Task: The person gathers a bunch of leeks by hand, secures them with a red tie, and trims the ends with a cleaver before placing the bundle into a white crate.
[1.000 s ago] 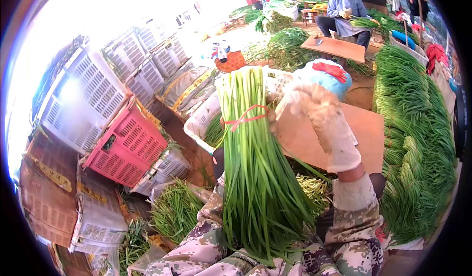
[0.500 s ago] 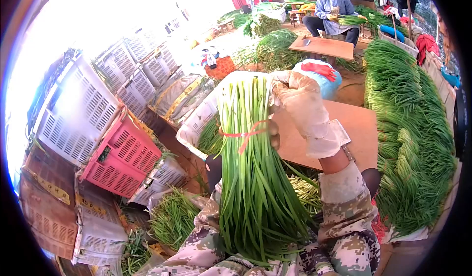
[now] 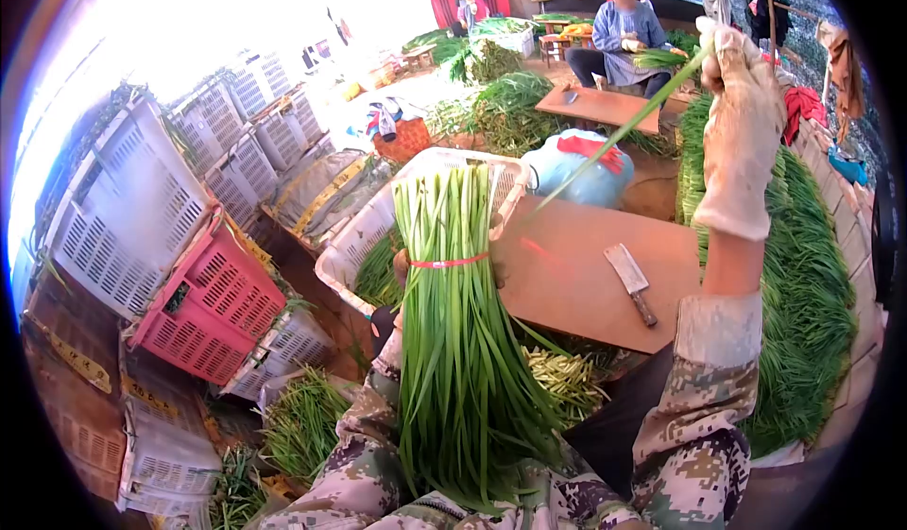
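A bundle of long green stalks [image 3: 463,341], bound near its pale cut ends by a red band [image 3: 448,262], stands upright before me. My left hand [image 3: 402,270] is wrapped round it from behind, mostly hidden by the stalks. Raised at the upper right, my right hand [image 3: 742,105], in a stained pale glove, grips a single green leaf [image 3: 624,128] that slants down to the left. Behind the bundle lies a brown board [image 3: 586,256] with a cleaver [image 3: 630,282] on it.
A white basket [image 3: 359,242] is behind the bundle. Stacked crates [image 3: 142,218] fill the left, with a pink one [image 3: 219,308] among them. Piled greens [image 3: 794,322] line the right. Beyond a blue bag [image 3: 578,176], a co-worker [image 3: 628,34] sits holding greens.
My right hand has left the bundle's top and risen to the right, now holding one leaf. The red band lies flat round the stalks. The cleaver has come into view.
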